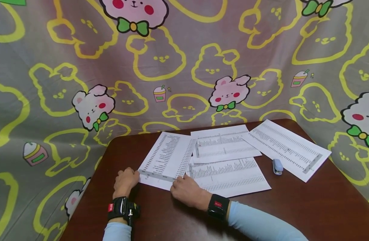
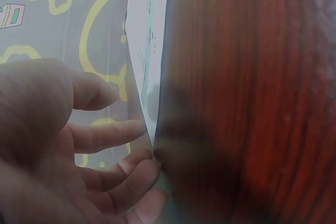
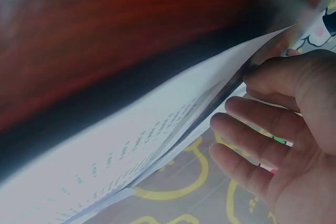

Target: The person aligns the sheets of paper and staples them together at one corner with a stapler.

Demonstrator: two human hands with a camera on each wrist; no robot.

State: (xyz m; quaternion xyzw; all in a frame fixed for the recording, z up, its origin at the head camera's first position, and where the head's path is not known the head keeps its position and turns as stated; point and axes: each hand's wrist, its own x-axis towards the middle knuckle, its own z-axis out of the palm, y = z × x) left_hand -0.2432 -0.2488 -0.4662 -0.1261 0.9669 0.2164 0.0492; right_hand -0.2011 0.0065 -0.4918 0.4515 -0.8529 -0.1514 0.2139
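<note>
At the left of the table lies a printed sheet (image 1: 167, 154) with a grey header band, another sheet's white edge showing below it. My left hand (image 1: 126, 180) is at its near left corner; in the left wrist view the fingers (image 2: 113, 135) are loosely bent, with fingertips right at the paper's corner (image 2: 149, 77). My right hand (image 1: 189, 191) is at the near right corner. The right wrist view shows its fingers (image 3: 257, 135) mostly straight and spread beside the edge of the paper (image 3: 131, 124), the thumb close to the corner.
Two overlapping printed sheets, an upper one (image 1: 226, 142) and a lower one (image 1: 232, 177), lie right of the hands. Farther right is a slanted sheet (image 1: 288, 150), with a small light blue stapler (image 1: 277, 166) by its near edge. A patterned curtain (image 1: 184, 67) hangs behind the table (image 1: 332, 197).
</note>
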